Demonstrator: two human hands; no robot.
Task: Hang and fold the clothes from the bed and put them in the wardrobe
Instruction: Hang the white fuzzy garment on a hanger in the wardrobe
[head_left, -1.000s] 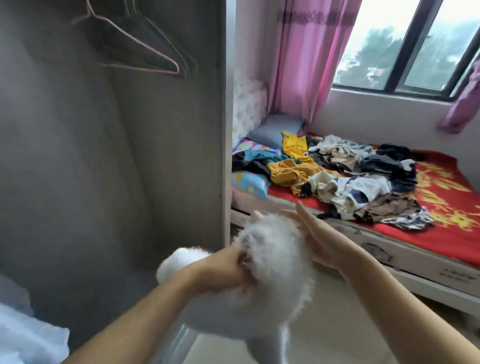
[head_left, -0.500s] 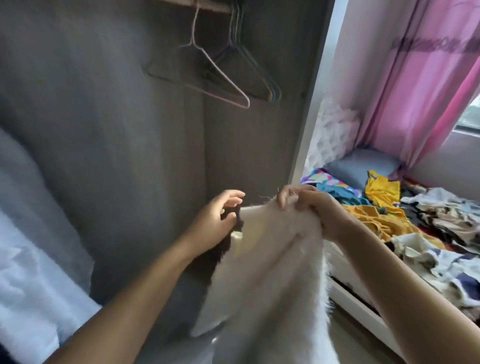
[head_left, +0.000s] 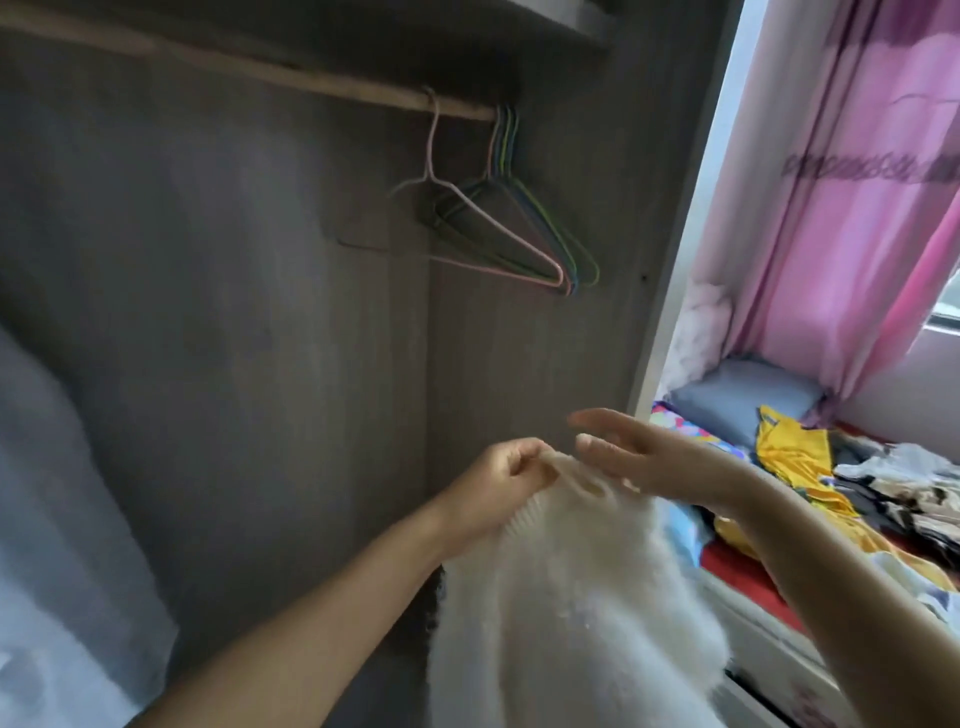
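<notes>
Below the hangers (head_left: 498, 234), her right hand (head_left: 639, 462) has let go, fingers straight; left hand (head_left: 498, 478) pinches the sweater (head_left: 571, 597), ready for hanging.

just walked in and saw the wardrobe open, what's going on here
A person stands at the open wardrobe holding up a fluffy white sweater. The left hand pinches its top edge, while the right hand is open with straight fingers just beside it. Empty hangers hang on the rail above; the sweater is not on one yet. A pile of clothes waits on the bed to the right.
</notes>
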